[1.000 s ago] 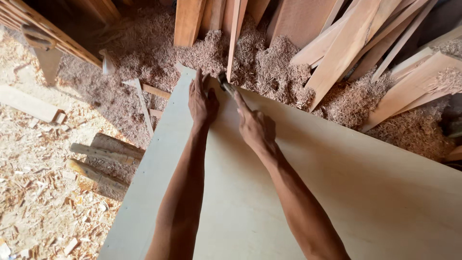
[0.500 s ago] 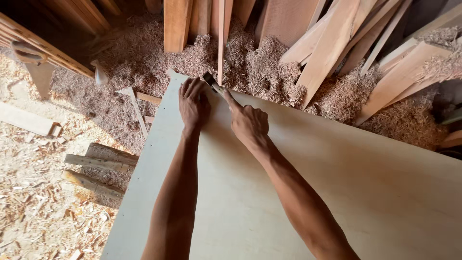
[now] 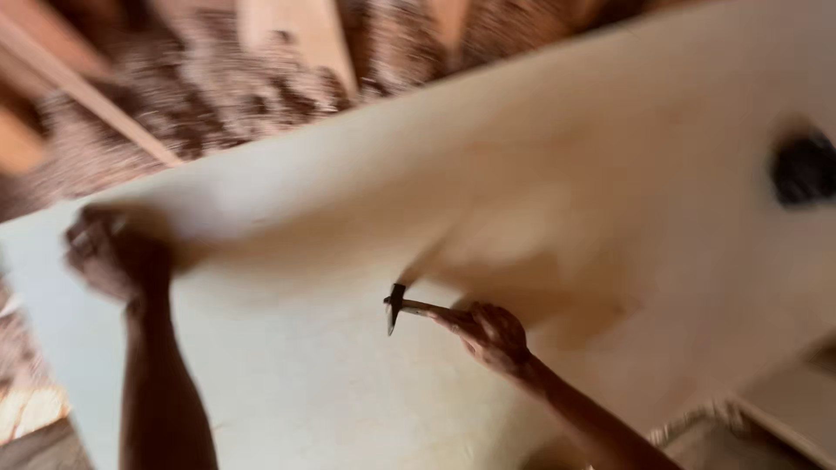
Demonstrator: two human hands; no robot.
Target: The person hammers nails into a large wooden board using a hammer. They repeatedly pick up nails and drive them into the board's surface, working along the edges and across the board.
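Observation:
A large pale plywood sheet (image 3: 557, 191) fills most of the blurred view. My left hand (image 3: 113, 252) rests near the sheet's far left edge, fingers curled on the board; blur hides whether it grips the edge. My right hand (image 3: 492, 335) is closed around the handle of a small hammer (image 3: 402, 306), whose dark head points down just above the sheet's middle.
Wood shavings (image 3: 261, 78) and leaning planks (image 3: 305, 35) lie beyond the sheet's far edge. A long wooden strip (image 3: 87, 96) crosses the upper left. A dark blurred spot (image 3: 805, 170) shows on the sheet at the right.
The view has swung and blurred. My hands, together at the sheet's far corner before, are now apart: the left at the edge, the right drawn back with the hammer over the middle.

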